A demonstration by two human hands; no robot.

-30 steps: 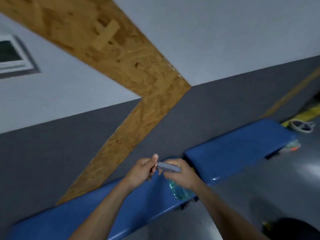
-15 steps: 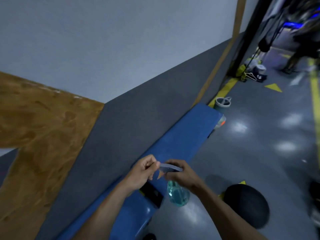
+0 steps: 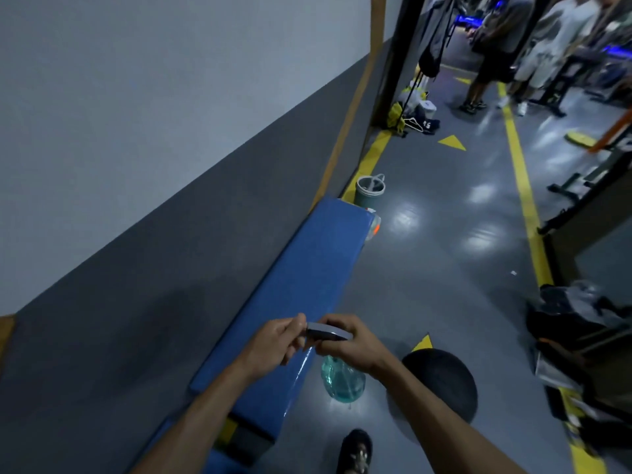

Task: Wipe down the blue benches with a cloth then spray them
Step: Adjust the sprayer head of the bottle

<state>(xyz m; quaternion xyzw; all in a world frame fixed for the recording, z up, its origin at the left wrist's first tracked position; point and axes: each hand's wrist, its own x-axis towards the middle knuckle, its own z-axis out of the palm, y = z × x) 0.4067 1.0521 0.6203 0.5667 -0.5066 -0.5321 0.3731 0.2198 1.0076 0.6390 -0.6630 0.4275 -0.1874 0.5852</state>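
A long blue padded bench [image 3: 307, 268] runs along the grey wall from the lower middle toward the upper right. Over its near end I hold a spray bottle [image 3: 343, 381] with clear blue-green liquid. My right hand [image 3: 349, 343] grips its neck under the grey spray head [image 3: 328, 330]. My left hand [image 3: 273, 343] pinches the nozzle end of that head with thumb and fingers. No cloth shows in either hand.
A grey lidded tub [image 3: 369, 188] stands on the floor past the bench's far end. A black ball [image 3: 441, 384] lies by my shoe [image 3: 355, 451]. Bags [image 3: 578, 336] sit at the right. People [image 3: 496, 46] stand at the far end beyond yellow floor lines.
The view has swung right along the bench, away from the wooden wall panel and toward the corridor. Both hands have kept their hold on the spray bottle's head.
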